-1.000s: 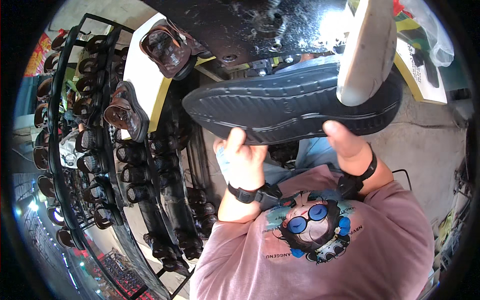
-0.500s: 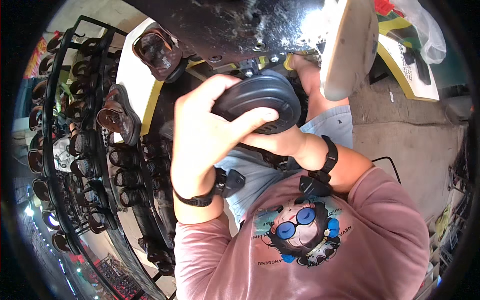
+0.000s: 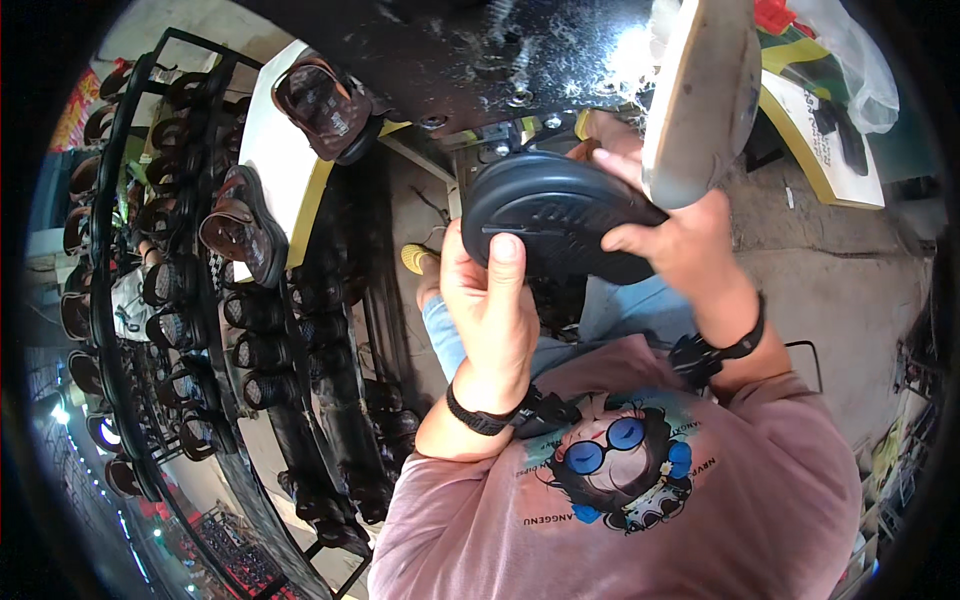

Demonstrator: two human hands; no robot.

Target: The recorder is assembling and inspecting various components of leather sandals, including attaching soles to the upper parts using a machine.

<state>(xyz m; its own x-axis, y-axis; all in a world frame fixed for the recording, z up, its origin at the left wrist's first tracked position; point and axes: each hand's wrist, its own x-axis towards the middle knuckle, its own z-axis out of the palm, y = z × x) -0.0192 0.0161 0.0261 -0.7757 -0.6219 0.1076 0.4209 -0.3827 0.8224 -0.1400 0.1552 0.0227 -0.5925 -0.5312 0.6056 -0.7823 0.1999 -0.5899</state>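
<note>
Sole: black moulded rubber shoe sole [image 3: 555,215], tread side facing the camera, held up in the middle of the view just under the dark metal machine plate [image 3: 450,50].
Change: a second ago the sole lay long across both hands; now it is turned end-on, its rounded heel end toward the viewer, which suggests the edge or heel is being checked.
Left hand [image 3: 490,310]: grasping the sole's near left rim, thumb pressed flat on the tread.
Right hand [image 3: 680,245]: clenched round the sole's right side, fingers wrapped over its edge.
Pale sole: a light, flat upright sole shape [image 3: 705,95] stands just right of and touching the black sole, partly hiding its far end.
Left: black metal rack [image 3: 120,300] filled with brown sandals; two brown sandals [image 3: 325,105] rest on a white board.
Far right: clear plastic bag [image 3: 850,60] and printed cardboard.
</note>
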